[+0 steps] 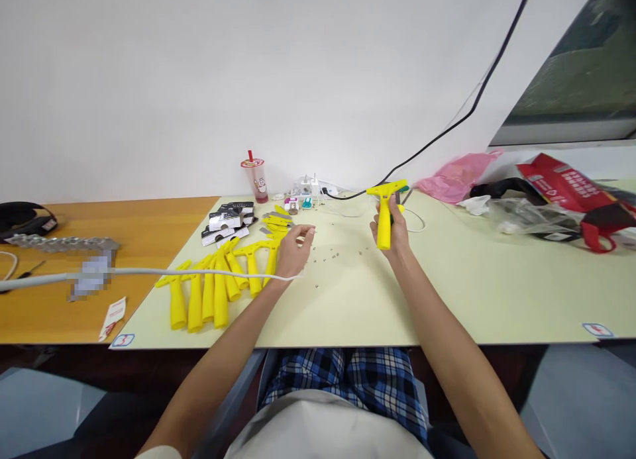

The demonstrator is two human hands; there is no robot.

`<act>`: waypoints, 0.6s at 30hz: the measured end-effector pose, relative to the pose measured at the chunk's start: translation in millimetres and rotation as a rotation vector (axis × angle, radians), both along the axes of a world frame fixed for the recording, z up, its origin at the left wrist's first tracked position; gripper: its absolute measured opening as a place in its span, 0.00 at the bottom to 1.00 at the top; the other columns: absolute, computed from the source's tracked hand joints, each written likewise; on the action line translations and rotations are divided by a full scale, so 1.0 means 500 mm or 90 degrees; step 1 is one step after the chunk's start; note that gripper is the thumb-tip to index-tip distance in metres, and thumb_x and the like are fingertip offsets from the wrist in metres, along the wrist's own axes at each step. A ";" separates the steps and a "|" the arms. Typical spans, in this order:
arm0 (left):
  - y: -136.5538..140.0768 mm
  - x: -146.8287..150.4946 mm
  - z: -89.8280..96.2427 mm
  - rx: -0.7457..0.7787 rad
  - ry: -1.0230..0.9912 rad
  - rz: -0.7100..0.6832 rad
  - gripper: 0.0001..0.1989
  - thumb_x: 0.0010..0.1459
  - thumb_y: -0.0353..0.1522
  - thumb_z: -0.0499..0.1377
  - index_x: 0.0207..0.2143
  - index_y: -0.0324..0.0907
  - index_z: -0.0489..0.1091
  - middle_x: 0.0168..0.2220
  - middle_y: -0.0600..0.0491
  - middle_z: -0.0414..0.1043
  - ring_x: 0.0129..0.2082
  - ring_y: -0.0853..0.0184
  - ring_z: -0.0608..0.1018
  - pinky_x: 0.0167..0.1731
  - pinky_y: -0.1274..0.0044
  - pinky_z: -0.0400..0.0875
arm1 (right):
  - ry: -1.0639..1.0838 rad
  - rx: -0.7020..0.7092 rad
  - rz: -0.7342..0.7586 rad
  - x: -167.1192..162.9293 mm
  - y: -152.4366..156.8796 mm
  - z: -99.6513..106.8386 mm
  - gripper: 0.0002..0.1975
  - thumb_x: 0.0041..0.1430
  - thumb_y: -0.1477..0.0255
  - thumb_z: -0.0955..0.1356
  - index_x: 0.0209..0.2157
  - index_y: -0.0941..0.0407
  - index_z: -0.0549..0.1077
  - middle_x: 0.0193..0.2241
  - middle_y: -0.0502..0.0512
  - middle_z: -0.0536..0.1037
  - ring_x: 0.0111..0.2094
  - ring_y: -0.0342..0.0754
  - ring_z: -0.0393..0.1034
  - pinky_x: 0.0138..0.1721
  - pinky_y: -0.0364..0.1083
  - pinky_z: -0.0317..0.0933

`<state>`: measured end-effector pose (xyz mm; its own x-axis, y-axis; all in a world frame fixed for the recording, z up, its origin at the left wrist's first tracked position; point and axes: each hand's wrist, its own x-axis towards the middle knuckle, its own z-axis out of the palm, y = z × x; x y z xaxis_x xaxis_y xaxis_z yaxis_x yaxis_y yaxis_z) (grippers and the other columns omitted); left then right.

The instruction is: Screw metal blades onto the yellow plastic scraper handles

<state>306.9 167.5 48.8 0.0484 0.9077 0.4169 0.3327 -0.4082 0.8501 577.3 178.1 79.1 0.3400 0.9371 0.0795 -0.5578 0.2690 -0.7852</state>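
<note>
Handles of yellow plastic, T-shaped with round, tube-like grips [220,293], lie in a loose row at the left of your pale green bench [472,273], grips mostly toward you. Just behind them sits a pile of black-and-white flat packs [231,217], then a cluster of thin yellow flat pieces [278,220]. Your left hand [294,250] is beside the rightmost handles, its fingers curled with the tips drawn close together; you can't tell from here whether they pinch anything tiny. Small shiny metal bits [317,286] are scattered between your two hands.

Farther right, your right hand [397,236] holds up a yellow plastic T-shaped piece [384,224], raised above the bench. Expect it to be light and stiff, fairly tough, perhaps a little slick on its smooth sides. The round grip looks the best place to take hold, since that leaves the crossbar free. The piece is upright, crossbar on top and grip pointing down; your right fingers close around its grip below the crossbar, with the thumb on the far side. Something dark and green shows behind it, too hidden to identify. Well to the right lies a crumpled pink plastic bag [460,177].
</note>
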 end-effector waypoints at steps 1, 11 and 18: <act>0.012 -0.018 0.007 -0.011 0.056 0.008 0.09 0.72 0.36 0.63 0.46 0.44 0.83 0.46 0.47 0.86 0.47 0.59 0.84 0.45 0.72 0.76 | 0.003 -0.011 0.002 -0.001 0.003 -0.004 0.30 0.54 0.44 0.83 0.36 0.51 0.71 0.29 0.44 0.75 0.17 0.35 0.53 0.15 0.40 0.60; 0.232 -0.180 0.121 -0.091 0.375 0.030 0.09 0.54 0.30 0.72 0.40 0.40 0.82 0.48 0.41 0.85 0.50 0.52 0.83 0.59 0.65 0.73 | 0.015 -0.060 0.062 -0.034 -0.001 -0.015 0.30 0.42 0.50 0.88 0.33 0.54 0.77 0.27 0.44 0.72 0.17 0.34 0.49 0.14 0.39 0.60; 0.312 -0.207 0.127 -0.084 0.585 -0.172 0.20 0.48 0.44 0.77 0.41 0.44 0.84 0.46 0.44 0.86 0.47 0.56 0.84 0.52 0.72 0.75 | 0.031 -0.071 0.096 -0.037 0.004 -0.025 0.28 0.45 0.52 0.88 0.33 0.55 0.77 0.29 0.45 0.77 0.15 0.32 0.47 0.12 0.38 0.57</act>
